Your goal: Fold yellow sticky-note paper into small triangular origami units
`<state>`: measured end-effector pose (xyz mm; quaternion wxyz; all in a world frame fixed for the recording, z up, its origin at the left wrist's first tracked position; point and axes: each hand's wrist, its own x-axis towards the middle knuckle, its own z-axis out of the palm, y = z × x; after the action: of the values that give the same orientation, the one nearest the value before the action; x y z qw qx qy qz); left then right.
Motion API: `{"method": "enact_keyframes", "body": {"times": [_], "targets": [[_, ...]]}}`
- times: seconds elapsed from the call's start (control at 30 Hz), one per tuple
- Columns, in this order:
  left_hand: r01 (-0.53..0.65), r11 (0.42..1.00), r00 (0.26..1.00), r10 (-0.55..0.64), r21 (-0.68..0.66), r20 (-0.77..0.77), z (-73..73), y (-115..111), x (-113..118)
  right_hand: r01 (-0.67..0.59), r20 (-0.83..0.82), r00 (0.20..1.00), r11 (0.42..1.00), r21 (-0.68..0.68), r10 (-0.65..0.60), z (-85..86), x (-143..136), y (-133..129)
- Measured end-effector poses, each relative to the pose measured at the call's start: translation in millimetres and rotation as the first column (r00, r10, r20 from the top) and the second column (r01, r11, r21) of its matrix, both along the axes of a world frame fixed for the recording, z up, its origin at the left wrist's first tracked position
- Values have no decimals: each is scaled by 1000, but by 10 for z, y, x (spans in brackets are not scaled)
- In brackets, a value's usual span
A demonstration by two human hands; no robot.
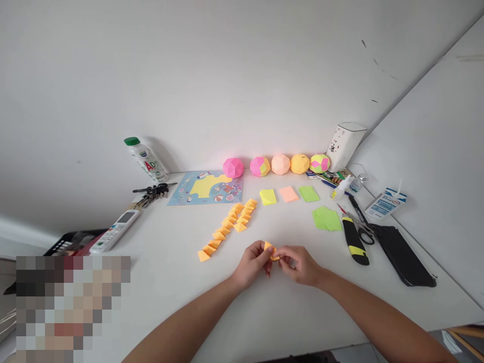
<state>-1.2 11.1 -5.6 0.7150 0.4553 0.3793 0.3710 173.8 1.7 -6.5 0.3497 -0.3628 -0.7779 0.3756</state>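
Between my two hands, low over the front middle of the white table, is a small folded orange paper piece [267,246]. My left hand [254,260] pinches its left side between thumb and fingers. On the opposite side, my right hand [300,264] has its fingertips closed on the right edge. Part of the piece is hidden behind the fingers. Left of my hands, several folded orange paper units [221,234] lie in two slanting rows. Behind these lie a yellow paper stack [268,197], a peach stack [289,194] and a green stack [309,193].
Several faceted paper balls [280,165] line the wall. Loose green sheets [327,219], a box cutter [355,242], scissors [366,235] and a black pouch [404,254] lie right. A bottle [147,160], keys [153,191] and a remote [115,232] are left.
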Motion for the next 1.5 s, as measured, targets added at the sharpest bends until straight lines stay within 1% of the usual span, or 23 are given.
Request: {"method": "enact_keyframes", "body": {"times": [0.17, 0.33, 0.47, 0.6, 0.77, 0.87, 1.03, 1.1, 1.17, 1.27, 1.33, 1.4, 1.43, 1.5], "targets": [[-20, 999, 1000, 21, -36, 18, 8, 21, 4, -40, 46, 998, 995, 94, 36, -21, 9, 20], [9, 998, 1000, -7, -68, 21, -3, 54, -14, -56, 18, 998, 985, 163, 53, 19, 11, 46], [70, 997, 996, -68, -31, 53, -19, 49, -35, 3, -11, 1000, 967, 254, 0, 43, -8, 52], [132, 991, 989, -130, -18, 76, 4, 33, -45, 82, -44, 996, 941, 329, -71, 46, -17, 51], [138, 990, 990, -137, -39, 34, 3, 46, -55, 63, -5, 998, 938, 342, -65, 46, 5, 64], [130, 989, 991, -129, -69, 30, -13, 54, -50, 70, -23, 998, 941, 332, -66, 42, 18, 80], [38, 994, 999, -36, -102, 22, -8, 45, -6, 96, -35, 995, 940, 327, -89, 29, 24, 91], [16, 995, 1000, -14, -94, 15, -9, 41, 8, 88, -32, 996, 951, 297, -82, 29, 18, 87], [12, 997, 1000, -11, -74, 14, -19, 38, 12, 93, -44, 995, 971, 221, -85, 36, 4, 79], [27, 999, 1000, -27, -31, 14, -39, 34, 7, 128, -102, 987, 992, 15, -126, 61, -29, 59], [42, 999, 999, -42, -7, 9, -44, 29, 2, 142, -154, 974, 978, -152, -165, 81, -52, 42], [55, 998, 998, -55, 3, 3, -37, 22, -3, 148, -192, 959, 944, -297, -210, 98, -68, 26], [60, 998, 998, -60, 5, 3, -30, 17, -5, 150, -202, 952, 925, -350, -231, 104, -72, 21], [72, 997, 997, -72, 12, -10, -13, 8, -6, 157, -215, 940, 897, -413, -264, 110, -73, 16]]}}
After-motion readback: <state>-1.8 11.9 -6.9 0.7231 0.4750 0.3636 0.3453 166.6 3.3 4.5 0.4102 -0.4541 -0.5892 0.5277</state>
